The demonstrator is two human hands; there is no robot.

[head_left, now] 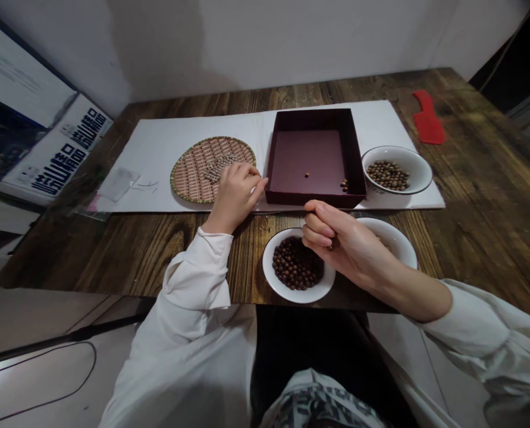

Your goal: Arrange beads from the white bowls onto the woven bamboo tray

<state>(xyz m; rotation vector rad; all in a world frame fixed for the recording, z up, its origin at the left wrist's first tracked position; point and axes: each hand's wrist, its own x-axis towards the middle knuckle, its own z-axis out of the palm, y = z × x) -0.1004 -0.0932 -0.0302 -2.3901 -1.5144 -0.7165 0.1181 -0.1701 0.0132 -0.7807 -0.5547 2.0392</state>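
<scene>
My left hand rests over the right edge of the round woven tray, its fingers loosely bent and the thumb apart; no held thing shows. Small pale beads lie on the tray beyond it. To the right is a dark red open box with a few small beads inside. My right hand is closed in front of the box, with a dark bead partly showing in its curled fingers. Below it stands a white bowl of dark brown beads. The right hand partly covers another white bowl.
A third white bowl holds brown beads, right of the box. Farther right lies a red comb-like tool. A clear plastic bag lies on the left of the white board. Printed boxes stand at the left.
</scene>
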